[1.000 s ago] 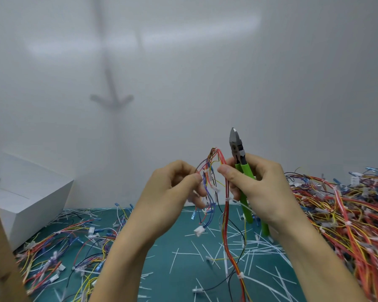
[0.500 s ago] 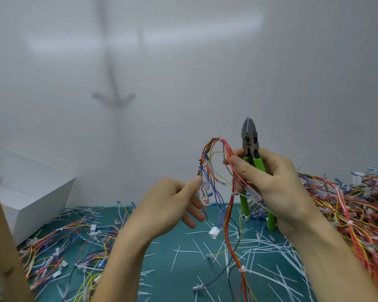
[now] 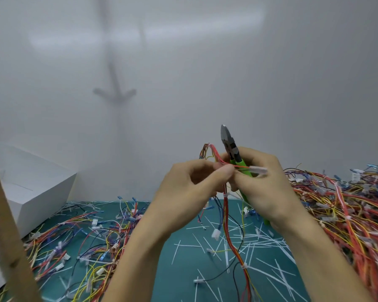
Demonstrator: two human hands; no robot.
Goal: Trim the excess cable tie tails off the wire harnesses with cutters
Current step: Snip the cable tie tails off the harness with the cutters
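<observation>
I hold a wire harness (image 3: 227, 216) of red, yellow and black wires up in front of me. My left hand (image 3: 192, 186) pinches its upper wires between thumb and fingers. My right hand (image 3: 264, 184) grips the green-handled cutters (image 3: 230, 147), jaws closed and pointing up, and also touches the harness. A white connector (image 3: 258, 170) lies across my right fingers. White cable ties (image 3: 225, 195) band the hanging wires, which trail down to the green mat (image 3: 183, 253).
Cut white tie tails (image 3: 260, 243) litter the mat. A big heap of harnesses (image 3: 347, 210) fills the right side and a looser pile (image 3: 79, 240) lies at the left. A white box (image 3: 31, 184) stands at far left, with a wooden post (image 3: 7, 236) in front.
My left hand rose and closed on the upper wires next to my right hand. The white connector came up across my right fingers. The cutters tilted slightly left.
</observation>
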